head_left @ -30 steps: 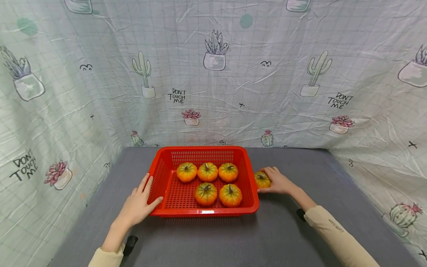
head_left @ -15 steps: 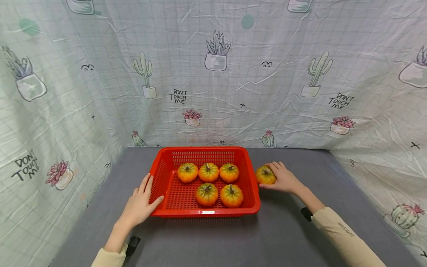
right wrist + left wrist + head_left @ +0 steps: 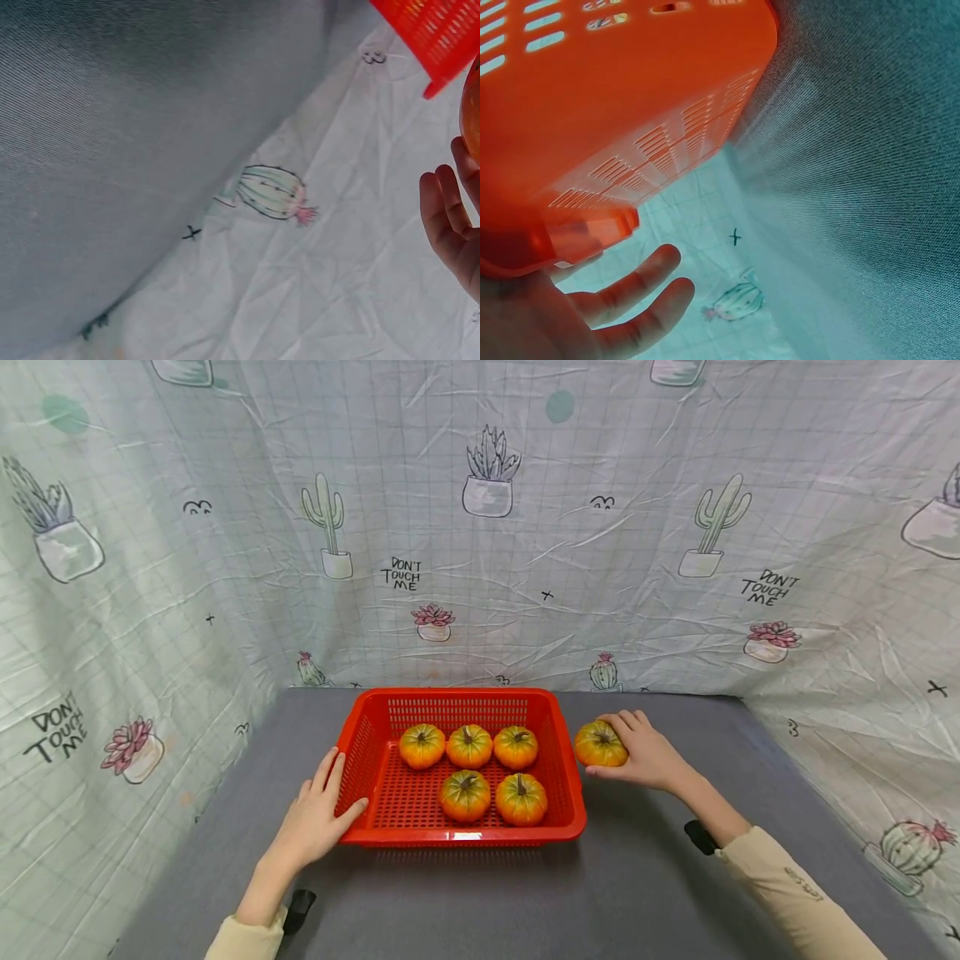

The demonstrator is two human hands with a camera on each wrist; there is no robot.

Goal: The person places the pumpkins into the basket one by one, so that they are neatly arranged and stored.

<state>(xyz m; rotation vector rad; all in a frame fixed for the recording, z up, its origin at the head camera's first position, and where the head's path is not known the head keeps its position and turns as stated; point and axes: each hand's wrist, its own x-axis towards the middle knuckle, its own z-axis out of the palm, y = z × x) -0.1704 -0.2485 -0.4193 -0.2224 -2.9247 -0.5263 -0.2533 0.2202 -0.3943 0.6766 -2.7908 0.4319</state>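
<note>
A red plastic basket [image 3: 465, 837] with slotted walls stands on the grey table, with several small orange-and-green pumpkins [image 3: 463, 795] inside, stems upward. My left hand [image 3: 311, 818] rests at its left front corner, thumb over the rim. In the left wrist view, two fingers [image 3: 649, 319] extend fairly straight below the rim, apart from the wall. Beyond the basket's right side, my right hand [image 3: 648, 756] grips another pumpkin [image 3: 600, 743], thumb in front and fingers behind. That pumpkin appears raised off the table. Only its edge shows in the right wrist view.
A grey cloth-covered table [image 3: 480, 902] extends around the basket. Pale curtains [image 3: 540, 527] printed with potted cacti hang behind it and along both sides. A black strap end [image 3: 300, 912] sticks out by the left wrist.
My right hand has drawn the gripped pumpkin up and slightly rightward, from close against the basket's right wall. The left hand and the basket stay in place.
</note>
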